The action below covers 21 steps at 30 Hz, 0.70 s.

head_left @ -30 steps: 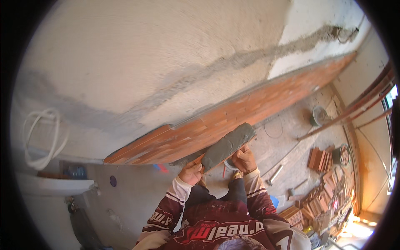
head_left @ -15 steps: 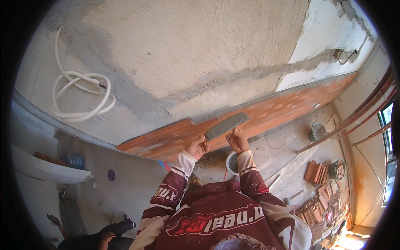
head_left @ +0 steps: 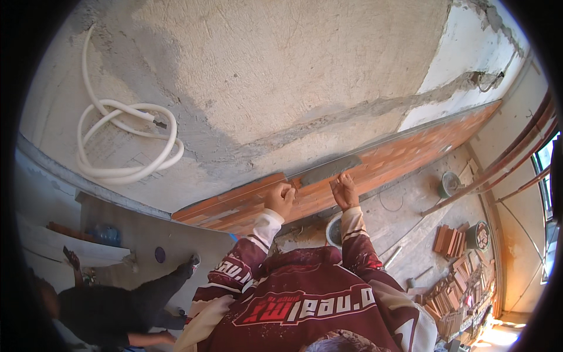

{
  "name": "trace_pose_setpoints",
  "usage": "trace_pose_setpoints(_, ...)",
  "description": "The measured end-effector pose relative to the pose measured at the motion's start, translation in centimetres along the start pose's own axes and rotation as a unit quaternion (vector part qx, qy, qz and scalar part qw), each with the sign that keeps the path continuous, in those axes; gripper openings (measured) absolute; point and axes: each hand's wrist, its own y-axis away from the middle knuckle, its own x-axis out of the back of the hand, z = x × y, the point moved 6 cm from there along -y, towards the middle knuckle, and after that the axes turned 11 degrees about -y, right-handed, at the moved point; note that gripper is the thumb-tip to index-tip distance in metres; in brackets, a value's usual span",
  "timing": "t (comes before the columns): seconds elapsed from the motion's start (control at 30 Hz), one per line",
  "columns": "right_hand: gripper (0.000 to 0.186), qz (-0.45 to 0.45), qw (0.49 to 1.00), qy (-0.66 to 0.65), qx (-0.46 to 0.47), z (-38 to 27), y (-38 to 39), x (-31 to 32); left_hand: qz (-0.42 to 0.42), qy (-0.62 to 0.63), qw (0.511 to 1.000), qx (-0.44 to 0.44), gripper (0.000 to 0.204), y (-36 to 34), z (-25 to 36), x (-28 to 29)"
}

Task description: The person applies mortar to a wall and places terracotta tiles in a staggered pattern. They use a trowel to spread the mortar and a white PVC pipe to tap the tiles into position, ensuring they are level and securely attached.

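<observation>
Since the earlier frame, both my hands had gone up with the mortar-coated tile [head_left: 330,170] and set it on top of the brick-red tile band [head_left: 375,170] along the rough plastered wall [head_left: 281,76]. My left hand [head_left: 280,199] was curled in a fist at the tile's left end, arm stretched up and forward, knuckles against the band. My right hand [head_left: 344,190] was laid open and flat just below the tile's middle, fingers spread narrowly, pressing rather than gripping. That grey tile lay with its long axis along the band, rising slightly toward the right. A white hose [head_left: 126,144] hung coiled well to the left.
</observation>
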Motion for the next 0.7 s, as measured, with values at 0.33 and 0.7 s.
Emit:
trace_pose_setpoints(0.33,0.011,0.055,0.996,0.058,0.038,0.3,0.1,-2.3,-0.026,-0.457,0.882,-0.112,0.014,-4.2,3.6,0.6)
trace_pose_setpoints(0.7,0.023,0.132,0.981,0.128,0.062,0.0,-1.3,-4.4,0.128,-0.296,0.919,-0.227,0.006,-2.9,5.9,3.4)
